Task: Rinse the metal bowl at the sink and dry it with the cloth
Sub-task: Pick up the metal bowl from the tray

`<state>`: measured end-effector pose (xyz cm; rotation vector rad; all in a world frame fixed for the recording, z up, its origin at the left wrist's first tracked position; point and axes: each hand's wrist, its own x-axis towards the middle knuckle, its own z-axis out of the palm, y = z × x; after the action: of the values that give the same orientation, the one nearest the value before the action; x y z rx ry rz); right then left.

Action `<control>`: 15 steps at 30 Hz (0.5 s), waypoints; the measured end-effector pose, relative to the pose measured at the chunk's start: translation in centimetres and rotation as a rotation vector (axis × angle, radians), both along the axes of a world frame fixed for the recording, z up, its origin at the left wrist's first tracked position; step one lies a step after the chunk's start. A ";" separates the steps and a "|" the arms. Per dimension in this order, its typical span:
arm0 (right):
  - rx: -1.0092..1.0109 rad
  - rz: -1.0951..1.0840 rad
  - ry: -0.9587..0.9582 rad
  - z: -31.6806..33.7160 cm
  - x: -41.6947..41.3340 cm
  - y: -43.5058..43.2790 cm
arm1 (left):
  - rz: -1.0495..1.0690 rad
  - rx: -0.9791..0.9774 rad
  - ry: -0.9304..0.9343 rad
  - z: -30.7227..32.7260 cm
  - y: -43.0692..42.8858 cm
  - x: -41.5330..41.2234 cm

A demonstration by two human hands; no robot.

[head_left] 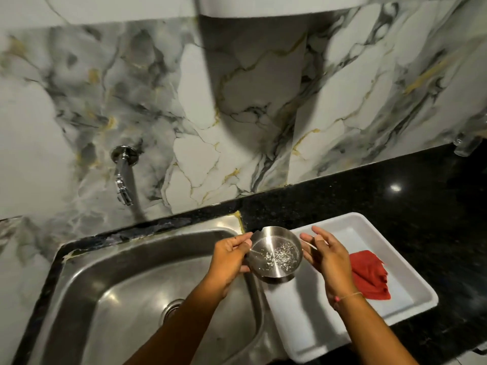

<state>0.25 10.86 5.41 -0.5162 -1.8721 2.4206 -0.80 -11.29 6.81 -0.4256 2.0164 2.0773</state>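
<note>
Bowl: the metal bowl (275,254) is in the air between my two hands, over the seam where the sink (110,272) meets the white tray (411,272); mouth up and tipped a little toward me; pale flecks sit on its floor, crumbs or droplets, I cannot tell which
Left hand: my left hand (229,256) pinches the bowl's left rim, thumb on top, fingers curled beneath; this hand carries it
Right hand: my right hand (325,255) is just beside the bowl's right wall, fingers spread and loose, gripping nothing; whether the fingertips touch the metal I cannot tell
Tap: the tap (123,177) juts from the wall well up and to the left of the bowl; no water runs
Key relation: the basin and tap lie on my left hand's side, so I judge that hand should swing the bowl leftward under the spout
Cloth: the red cloth (369,275) lies folded in the tray behind my right wrist; nearer that hand, for drying
</note>
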 end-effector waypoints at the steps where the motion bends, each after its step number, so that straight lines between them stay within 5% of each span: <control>1: -0.001 0.010 0.022 0.2 -0.1 -1.2 | 0.007 0.000 0.016 0.4 -1.2 0.1; 5: -0.126 0.125 -0.043 -0.1 -0.6 -7.9 | 0.053 -0.012 0.053 1.6 -5.5 0.2; 15: -0.873 0.279 -0.403 -0.4 -4.3 -23.2 | 0.037 -0.246 0.072 2.7 -16.9 -2.4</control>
<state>-4.09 -12.35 4.96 -0.8598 -0.8791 3.4857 -3.16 -28.21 9.50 -0.4377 2.3339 1.8964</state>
